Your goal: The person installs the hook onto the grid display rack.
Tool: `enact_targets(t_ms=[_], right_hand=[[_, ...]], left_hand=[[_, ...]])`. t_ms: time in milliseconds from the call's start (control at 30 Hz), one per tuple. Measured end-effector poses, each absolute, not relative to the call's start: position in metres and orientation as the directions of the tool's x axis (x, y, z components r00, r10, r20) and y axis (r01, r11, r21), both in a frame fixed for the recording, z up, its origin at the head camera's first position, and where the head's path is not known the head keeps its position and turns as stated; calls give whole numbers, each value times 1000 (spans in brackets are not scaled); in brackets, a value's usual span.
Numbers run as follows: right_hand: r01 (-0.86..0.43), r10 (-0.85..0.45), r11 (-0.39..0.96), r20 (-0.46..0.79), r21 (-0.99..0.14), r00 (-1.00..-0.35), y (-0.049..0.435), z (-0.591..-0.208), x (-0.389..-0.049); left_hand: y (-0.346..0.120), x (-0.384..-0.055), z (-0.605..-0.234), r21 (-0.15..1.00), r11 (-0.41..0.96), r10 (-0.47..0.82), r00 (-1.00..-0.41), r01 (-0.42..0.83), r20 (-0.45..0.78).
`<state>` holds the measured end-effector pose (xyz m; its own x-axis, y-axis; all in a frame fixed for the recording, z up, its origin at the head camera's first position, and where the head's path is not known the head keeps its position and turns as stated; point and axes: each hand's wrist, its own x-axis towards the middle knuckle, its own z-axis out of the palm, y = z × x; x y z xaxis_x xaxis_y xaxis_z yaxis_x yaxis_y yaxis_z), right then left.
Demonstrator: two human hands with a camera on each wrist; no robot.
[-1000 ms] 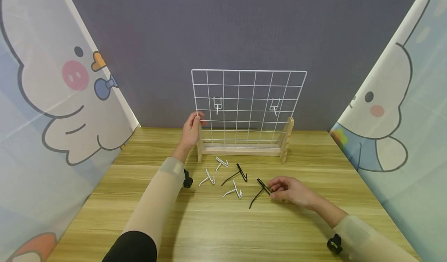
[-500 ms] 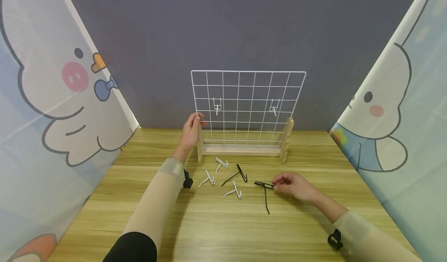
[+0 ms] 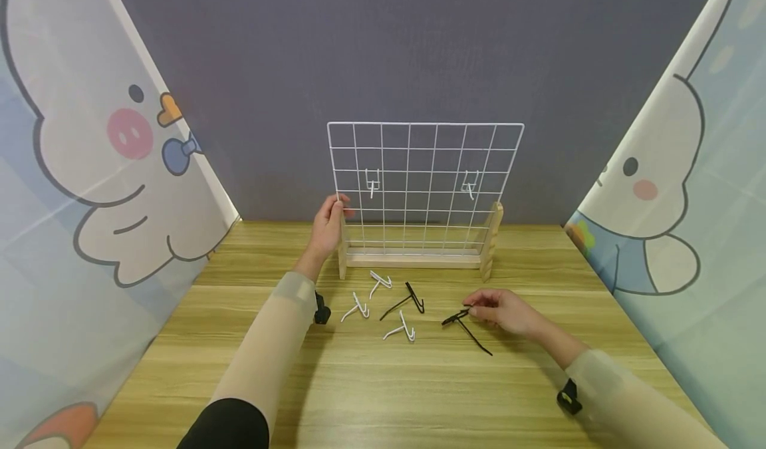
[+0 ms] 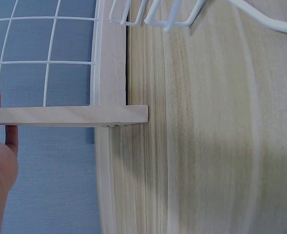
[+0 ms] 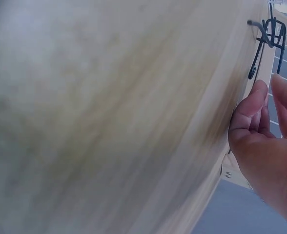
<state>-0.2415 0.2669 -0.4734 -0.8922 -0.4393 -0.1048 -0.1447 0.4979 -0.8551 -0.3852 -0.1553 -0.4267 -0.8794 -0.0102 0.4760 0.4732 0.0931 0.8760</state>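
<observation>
A white wire grid panel (image 3: pixel 409 171) stands upright in a wooden base, with two white hooks, one on the left (image 3: pixel 372 184) and one on the right (image 3: pixel 469 186), hung on it. My left hand (image 3: pixel 326 226) grips the base's left wooden post (image 3: pixel 342 253) where it meets the panel's edge; in the left wrist view, the post (image 4: pixel 70 116) partly hides the fingers. At the front right, my right hand (image 3: pixel 501 310) pinches one end of a black wire hook (image 3: pixel 459 317) between thumb and fingers. Its long prong points toward the lower right, close over the table.
Between the hands lie a second black hook (image 3: pixel 411 295) and three loose white hooks, the nearest one (image 3: pixel 402 328) in front. The wooden table (image 3: pixel 383 396) meets a grey back wall (image 3: pixel 419 50). Printed curtains flank both sides.
The black hook has turned in my right hand, its long prong swinging from lower left to lower right. The right hand has risen slightly; the left stays on the post.
</observation>
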Motion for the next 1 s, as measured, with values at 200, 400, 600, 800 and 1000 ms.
enact_targets(t_ms=[200, 400, 600, 800, 1000], right_hand=[[-139, -431, 504, -108, -852, -896, 265, -471, -242], [-85, -425, 483, -149, -871, -893, 271, -472, -237], [-21, -460, 468, -224, -884, -859, 276, -475, -228], [-40, -506, 450, -217, -892, -835, 272, -477, -224], [-52, -528, 455, -222, -889, -820, 266, -475, -223]], left_hand=[[-154, -384, -427, 876, 91, -13, -879, 473, 476], [-153, -383, -426, 881, 88, -15, -884, 465, 468], [-153, -383, -426, 876, 74, -24, -877, 476, 479], [-152, -385, -428, 869, 62, -37, -869, 491, 494], [-153, -385, -426, 876, 65, -30, -876, 478, 481]])
